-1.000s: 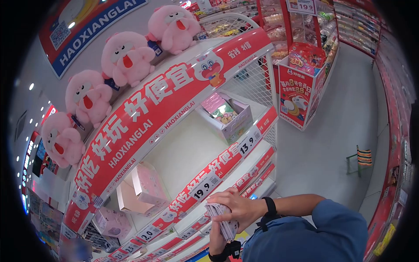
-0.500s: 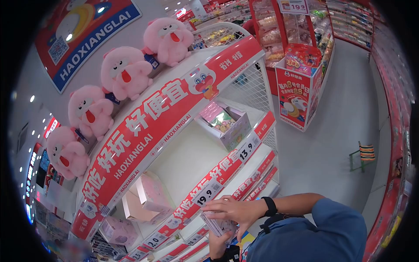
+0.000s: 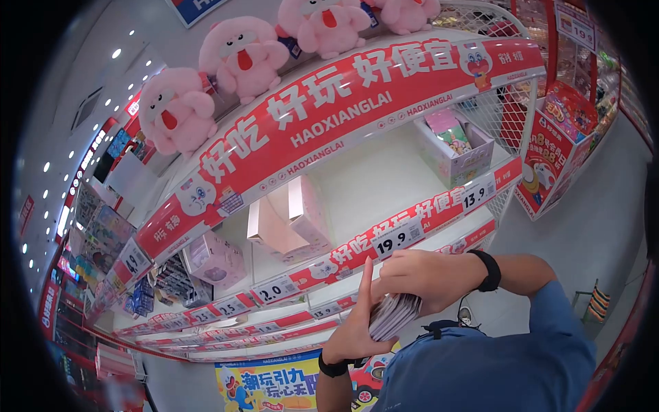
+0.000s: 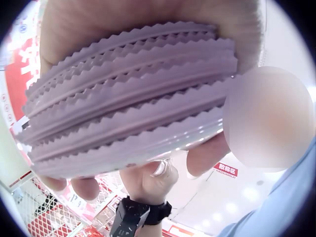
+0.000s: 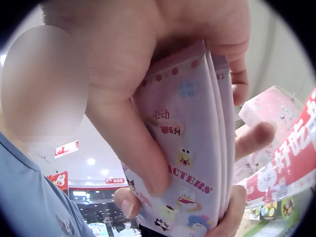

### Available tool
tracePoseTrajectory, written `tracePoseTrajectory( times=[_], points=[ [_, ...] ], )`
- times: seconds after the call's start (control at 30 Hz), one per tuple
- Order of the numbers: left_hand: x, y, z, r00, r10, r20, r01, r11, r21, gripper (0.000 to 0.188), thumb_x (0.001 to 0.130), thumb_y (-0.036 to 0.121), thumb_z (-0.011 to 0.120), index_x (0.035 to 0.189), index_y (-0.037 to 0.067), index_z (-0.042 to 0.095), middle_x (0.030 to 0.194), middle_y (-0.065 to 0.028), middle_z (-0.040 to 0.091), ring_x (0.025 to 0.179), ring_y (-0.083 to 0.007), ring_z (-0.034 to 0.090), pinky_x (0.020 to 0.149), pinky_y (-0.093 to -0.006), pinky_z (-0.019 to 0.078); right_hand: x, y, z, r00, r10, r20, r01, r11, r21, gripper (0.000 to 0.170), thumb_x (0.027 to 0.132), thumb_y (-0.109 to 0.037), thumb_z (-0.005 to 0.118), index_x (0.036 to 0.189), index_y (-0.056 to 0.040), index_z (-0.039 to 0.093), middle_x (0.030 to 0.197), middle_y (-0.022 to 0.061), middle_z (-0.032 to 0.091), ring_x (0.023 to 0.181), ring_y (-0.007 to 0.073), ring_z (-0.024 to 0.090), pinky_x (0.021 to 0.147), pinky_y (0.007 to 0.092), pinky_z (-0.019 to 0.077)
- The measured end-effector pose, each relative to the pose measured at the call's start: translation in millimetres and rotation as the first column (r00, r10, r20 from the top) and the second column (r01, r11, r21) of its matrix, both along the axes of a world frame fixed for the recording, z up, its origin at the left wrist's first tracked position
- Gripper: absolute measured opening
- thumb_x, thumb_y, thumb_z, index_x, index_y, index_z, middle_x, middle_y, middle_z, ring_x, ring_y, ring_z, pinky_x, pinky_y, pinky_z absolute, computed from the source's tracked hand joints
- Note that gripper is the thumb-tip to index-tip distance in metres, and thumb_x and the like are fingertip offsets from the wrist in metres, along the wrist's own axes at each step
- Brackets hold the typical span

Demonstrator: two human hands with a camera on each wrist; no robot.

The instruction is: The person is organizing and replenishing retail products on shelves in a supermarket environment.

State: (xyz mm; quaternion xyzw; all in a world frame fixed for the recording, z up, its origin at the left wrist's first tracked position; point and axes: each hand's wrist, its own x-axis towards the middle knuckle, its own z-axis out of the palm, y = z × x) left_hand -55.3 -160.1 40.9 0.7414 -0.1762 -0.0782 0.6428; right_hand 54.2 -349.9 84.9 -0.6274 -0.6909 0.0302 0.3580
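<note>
A stack of pale pink packets [image 3: 395, 317] with cartoon print is held between both hands in front of the blue shirt. My left hand [image 3: 351, 331] grips it from the left and below, one finger pointing up beside it. From above, my right hand [image 3: 431, 278] holds the stack's other end. The left wrist view shows the packets' zigzag crimped edges [image 4: 133, 98] lined up under the palm. In the right wrist view, the right thumb [image 5: 153, 173] presses the printed front packet [image 5: 182, 148], with left fingertips at its lower edges.
A white shelf unit with a red banner [image 3: 329, 103] stands ahead. On it are an open pink box [image 3: 305, 237], a closed pink box [image 3: 214, 261] and a display box [image 3: 463, 161] with packets. Pink plush toys [image 3: 244, 58] line the top. A striped folding stool [image 3: 598, 305] stands right.
The head view has turned left, so shelf and toys sit further right. The left hand has shifted along the packets, one finger now standing straight up. Both hands still hold the stack.
</note>
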Motion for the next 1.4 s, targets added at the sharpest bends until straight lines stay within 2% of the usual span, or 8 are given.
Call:
tracePoseTrajectory(
  times=[0.2,0.33,0.47,0.6,0.8,0.97,1.1,1.4],
  points=[
    [-8.8,34.1,41.1,0.988,-0.041,0.148,0.015,0.984,0.175,0.125,0.054,-0.002,0.073,0.15,0.008,-0.006,0.145,-0.0199,0.032,0.128,-0.0255,0.043,0.102,-0.0352,0.0348,-6.1,32.3,24.9,0.98,0.107,0.17,-0.141,0.969,0.203,0.039,0.065,-0.004,0.072,0.101,-0.0095,0.058,0.092,0.0027,0.062,0.078,0.023,0.063,0.056,0.0344,0.0487],
    [-3.4,74.6,46.1,0.933,-0.108,0.344,0.097,0.994,0.048,0.093,0.076,0.042,0.067,0.146,-0.001,0.024,0.136,-0.0211,0.045,0.124,-0.0305,0.047,0.104,-0.0396,0.0345,1.0,42.6,35.8,0.928,0.067,0.366,-0.172,0.949,0.263,0.042,0.065,-0.007,0.073,0.106,-0.0087,0.062,0.096,0.0063,0.067,0.086,0.0238,0.066,0.066,0.0333,0.0537],
    [8.8,123.2,58.1,0.614,0.62,0.489,-0.56,0.778,-0.284,0.058,0.088,0.038,0.057,0.128,-0.004,0.05,0.133,-0.0205,0.049,0.123,-0.029,0.048,0.1,-0.0398,0.0376,30.6,60.4,55.7,0.904,-0.187,0.384,-0.077,0.812,0.578,0.034,0.068,-0.005,0.07,0.1,-0.0102,0.061,0.093,0.0042,0.067,0.082,0.0208,0.066,0.059,0.0312,0.0516],
    [59.7,122.7,35.5,0.24,0.673,0.7,-0.886,0.446,-0.125,0.04,0.086,0.021,0.062,0.12,-0.001,0.057,0.119,-0.0192,0.057,0.111,-0.0272,0.054,0.093,-0.0368,0.0418,55.5,101.0,55.1,0.666,-0.455,0.591,-0.096,0.734,0.673,0.036,0.069,-0.014,0.075,0.103,-0.0072,0.064,0.098,0.0083,0.067,0.085,0.0259,0.068,0.067,0.0347,0.0551],
    [85.7,114.9,26.0,0.168,0.732,0.66,-0.967,0.252,-0.034,0.029,0.083,0.01,0.063,0.11,-0.003,0.063,0.098,-0.0144,0.066,0.079,-0.0245,0.062,0.074,-0.0313,0.0491,86.1,149.2,46.8,0.907,-0.375,0.192,0.233,0.826,0.513,0.026,0.073,-0.019,0.071,0.094,-0.0036,0.066,0.081,0.0107,0.067,0.07,0.0255,0.065,0.065,0.0339,0.0514],
    [100.0,121.2,9.8,-0.036,0.67,0.741,-0.969,0.159,-0.191,0.025,0.08,0.005,0.063,0.103,-0.004,0.067,0.108,-0.0172,0.067,0.069,-0.0182,0.064,0.063,-0.0296,0.051,127.7,171.5,42.7,0.823,-0.451,-0.346,0.449,0.889,-0.091,0.052,0.072,-0.051,0.069,0.097,-0.0056,0.07,0.082,0.0092,0.068,0.073,0.019,0.063,0.066,0.0333,0.0475],
    [100.0,114.1,11.4,-0.061,0.655,0.753,-0.974,0.125,-0.187,0.024,0.08,0.002,0.062,0.102,-0.005,0.066,0.11,-0.0216,0.064,0.065,-0.0229,0.064,0.062,-0.0322,0.0521,162.3,182.5,48.6,0.863,-0.315,-0.395,0.247,0.945,-0.215,0.058,0.066,-0.056,0.073,0.102,-0.011,0.07,0.091,0.0013,0.067,0.07,0.0173,0.055,0.061,0.0233,0.0401],
    [100.4,112.0,10.8,-0.047,0.665,0.745,-0.983,0.103,-0.154,0.027,0.079,0.0,0.06,0.105,-0.006,0.064,0.112,-0.0221,0.063,0.072,-0.0258,0.065,0.066,-0.0341,0.0525,168.1,148.4,81.6,0.901,-0.375,-0.218,0.32,0.914,-0.249,0.06,0.063,-0.055,0.077,0.096,-0.0055,0.071,0.085,0.0065,0.068,0.071,0.0217,0.06,0.062,0.0296,0.0453]
  ],
)
